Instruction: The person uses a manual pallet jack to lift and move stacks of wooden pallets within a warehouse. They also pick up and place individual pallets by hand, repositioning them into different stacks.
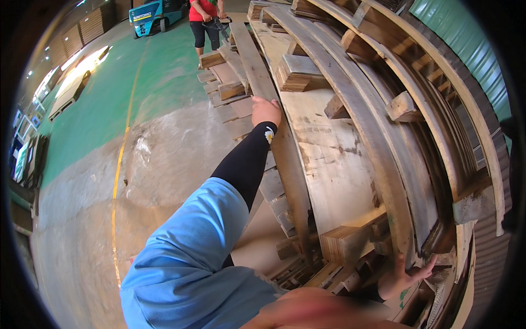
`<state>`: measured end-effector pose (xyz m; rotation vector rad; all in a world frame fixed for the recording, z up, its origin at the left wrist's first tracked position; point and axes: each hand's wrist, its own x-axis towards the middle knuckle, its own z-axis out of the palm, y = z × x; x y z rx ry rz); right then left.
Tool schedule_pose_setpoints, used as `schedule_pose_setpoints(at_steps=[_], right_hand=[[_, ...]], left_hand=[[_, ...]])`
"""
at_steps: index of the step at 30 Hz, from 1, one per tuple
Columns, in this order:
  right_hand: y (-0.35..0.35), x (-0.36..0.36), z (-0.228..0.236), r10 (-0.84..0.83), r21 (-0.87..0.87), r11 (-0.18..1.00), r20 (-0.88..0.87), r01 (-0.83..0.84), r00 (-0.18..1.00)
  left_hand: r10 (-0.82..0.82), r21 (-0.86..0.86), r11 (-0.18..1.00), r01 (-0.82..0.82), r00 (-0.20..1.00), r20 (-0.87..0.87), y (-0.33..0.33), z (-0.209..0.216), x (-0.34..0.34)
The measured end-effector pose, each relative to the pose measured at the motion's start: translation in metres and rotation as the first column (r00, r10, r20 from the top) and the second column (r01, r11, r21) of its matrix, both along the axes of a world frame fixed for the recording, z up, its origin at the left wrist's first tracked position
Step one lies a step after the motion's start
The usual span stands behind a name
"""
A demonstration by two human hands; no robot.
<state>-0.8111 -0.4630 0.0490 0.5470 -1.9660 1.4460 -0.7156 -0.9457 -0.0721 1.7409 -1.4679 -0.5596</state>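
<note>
A long, narrow, weathered brown wooden plank (pixel 290 170) lies lengthwise along the left side of a broad wooden stack. The left hand (pixel 267 112) is laid across it partway up; whether the fingers close around its edges I cannot tell. The right hand (pixel 405 277) is open, thumb and fingers spread, near the lower end of the stack.

Right of the plank is a pale, stained plywood sheet (pixel 339 159) with a layered wooden block (pixel 300 74) toward its far end and another layered block (pixel 341 244) toward its near end. Long wooden boards on edge (pixel 350 104) rise beyond, hemming in that side, with a green corrugated panel (pixel 466 55) behind them.

On the left, short wooden slats (pixel 272 183) jut out, making an uneven edge. Grey concrete floor (pixel 170 126) runs alongside to a yellow line (pixel 121 148); green-painted floor (pixel 98 120) extends farther off, with a sunlit wooden pallet (pixel 71 96) on it.

Past the stack's far end, a person in a red top (pixel 201 12) holds a dark handle (pixel 218 24). Left of them stands a teal-blue forklift (pixel 156 16), with lettering on its bodywork. A white-and-yellow daisy (pixel 268 135) marks the wearer's black sleeve (pixel 241 162).
</note>
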Motion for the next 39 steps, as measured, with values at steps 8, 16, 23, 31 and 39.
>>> schedule_pose_setpoints(at_steps=[8,16,23,31,39], right_hand=[[-0.016,-0.008,-0.034,0.295,-0.647,0.749,0.129,-0.145,0.947],[-0.022,-0.028,-0.071,0.389,-0.707,0.586,-0.183,-0.395,0.903],[-0.027,-0.029,-0.086,0.453,-0.752,0.491,-0.210,-0.440,0.866],[-0.029,-0.025,-0.096,0.355,-0.727,0.617,-0.084,-0.301,0.931],[-0.034,-0.030,-0.100,0.311,-0.673,0.675,-0.115,-0.304,0.944]], left_hand=[[-0.094,-0.098,0.991,0.092,0.995,-0.019,-0.022,0.010,0.007],[-0.082,-0.094,0.992,0.088,0.995,0.063,-0.026,-0.006,0.002],[-0.036,-0.140,0.989,0.046,0.997,0.073,-0.032,-0.015,0.000],[-0.056,-0.200,0.977,0.068,0.996,0.063,-0.042,-0.019,-0.002],[-0.065,-0.206,0.975,0.076,0.996,0.064,-0.040,-0.017,0.000]])
